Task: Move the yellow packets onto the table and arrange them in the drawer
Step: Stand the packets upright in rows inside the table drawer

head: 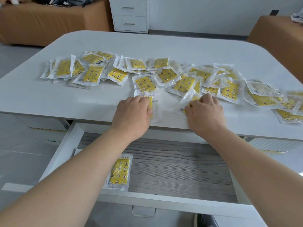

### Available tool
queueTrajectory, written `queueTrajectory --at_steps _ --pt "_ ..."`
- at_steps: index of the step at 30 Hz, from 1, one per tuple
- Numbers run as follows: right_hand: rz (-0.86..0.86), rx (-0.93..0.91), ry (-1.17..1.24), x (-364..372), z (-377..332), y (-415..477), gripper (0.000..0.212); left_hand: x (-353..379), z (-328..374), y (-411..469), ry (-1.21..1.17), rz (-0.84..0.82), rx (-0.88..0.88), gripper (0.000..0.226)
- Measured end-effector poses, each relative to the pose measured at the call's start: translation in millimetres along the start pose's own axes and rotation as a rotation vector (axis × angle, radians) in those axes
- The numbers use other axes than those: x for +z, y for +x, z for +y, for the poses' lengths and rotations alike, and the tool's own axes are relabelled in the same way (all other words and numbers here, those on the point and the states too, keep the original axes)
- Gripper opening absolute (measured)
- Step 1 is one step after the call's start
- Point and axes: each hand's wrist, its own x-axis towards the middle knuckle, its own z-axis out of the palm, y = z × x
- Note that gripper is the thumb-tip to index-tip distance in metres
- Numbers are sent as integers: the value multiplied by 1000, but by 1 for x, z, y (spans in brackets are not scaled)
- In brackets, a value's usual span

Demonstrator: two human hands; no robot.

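Table [98, 102] w/ packets [93, 73] strewn across its middle: moving step looks done, arranging barely begun. Drawer [180, 161] open below near edge, one stowed pkt [119, 172] at its left. Both arms reach fwd, palms down. Left hand [132, 110] curls fingers over left pkt [151, 104]; right hand [205, 108] likewise grips right pkt [185, 102]. Next, prob.: lift both clear, lay them beside stowed pkt.

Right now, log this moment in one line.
left hand grips left packet | right hand grips right packet | drawer open, one packet inside
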Motion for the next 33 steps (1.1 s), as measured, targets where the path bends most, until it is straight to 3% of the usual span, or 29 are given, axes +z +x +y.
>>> queueTrajectory --at_steps 4,9,13,17,19,21,24,28,33 --pt "-91 96 184 -10 -9 -12 30 -9 -4 -7 39 -50 -48 36" --pt "-255 113 175 -18 0 -30 77 -14 -2 -11 -202 -214 -169 58" --pt "-226 69 205 -25 4 -32 90 -14 -2 -10 -213 -212 -183 67" --pt "-290 95 469 -33 3 -29 103 -21 3 -9 -343 -182 -284 87" --pt "-260 85 504 -34 5 -30 90 -28 8 -14 -291 -215 -267 85" --pt "-196 20 481 -37 5 -34 60 -35 13 -21 -154 -265 -179 64" --pt "-217 -55 478 -49 -1 -42 26 -42 20 -35 -172 -477 -176 40" --pt "-442 -178 382 -53 -8 -52 20 -22 19 -48 -144 -801 -188 37" --pt "-700 -297 73 -32 -13 -59 22 24 0 -46 -216 -850 -288 42"
